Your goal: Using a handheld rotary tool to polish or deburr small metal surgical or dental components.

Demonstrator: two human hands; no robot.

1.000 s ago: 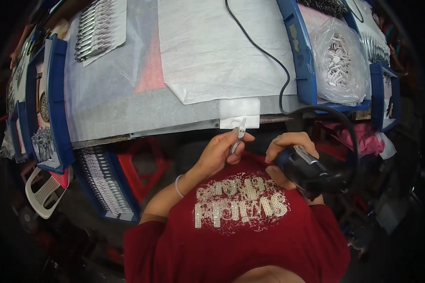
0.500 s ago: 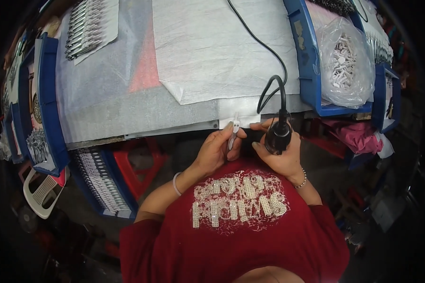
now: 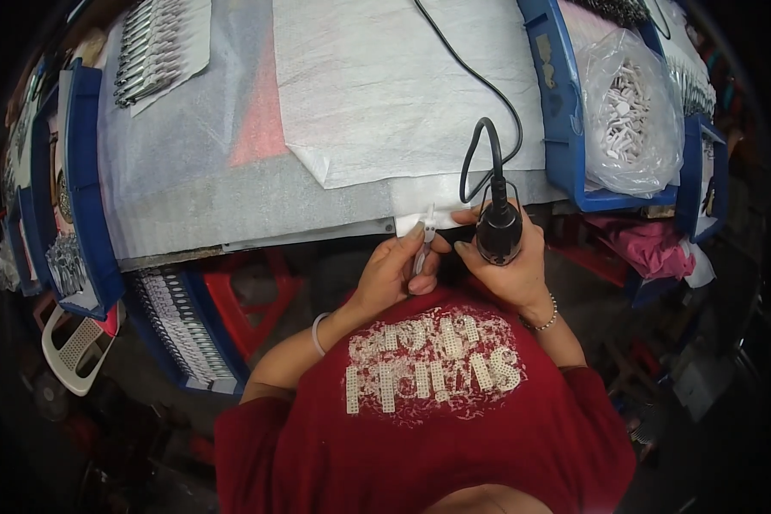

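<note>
My left hand (image 3: 385, 278) pinches a small whitish plier-shaped piece (image 3: 429, 233) between thumb and fingers, just off the front edge of the bench. Its narrow tip points away from me, and two dark dots show near its middle. In my right hand (image 3: 527, 272) is a black corded electric screwdriver (image 3: 499, 233), gripped round the body beside the piece. The working end of the screwdriver is hidden below its body and my fingers. A white pad (image 3: 415, 197) lies on the bench edge just beyond both hands.
A black cord (image 3: 475, 77) runs over the white sheet (image 3: 385, 111). At right, a blue bin (image 3: 561, 128) holds a clear bag of small white parts (image 3: 627, 111). Metal tools (image 3: 150, 51) lie in a row at far left. Blue bins (image 3: 86, 188) stand at the left edge.
The top of the screwdriver has swung slightly left and away from me, and its cord loop has shifted with it. My left hand keeps the piece in nearly the same place.
</note>
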